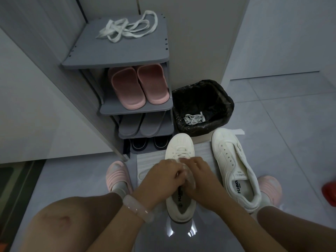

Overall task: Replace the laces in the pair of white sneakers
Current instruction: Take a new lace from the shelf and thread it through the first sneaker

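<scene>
Down near the floor, both hands meet over the middle of the near sneaker [180, 148], whose toe points away toward the rack. The left hand [160, 177], a pale bangle [136, 208] on its wrist, has its fingers curled in against the right hand [198, 177], and both seem to pinch the white lace [181, 151] at the eyelets (the exact grip is hidden between the knuckles). The second sneaker [234, 170] lies just right of it, unlaced, tongue open. Both rest on a pale mat [149, 160] over grey floor tiles. Farther off stands a grey shoe rack [127, 51] with loose laces [127, 28] on top and pink slippers [140, 86] below. Right of the rack sits a black-lined bin [201, 106] holding discarded laces [193, 118].
</scene>
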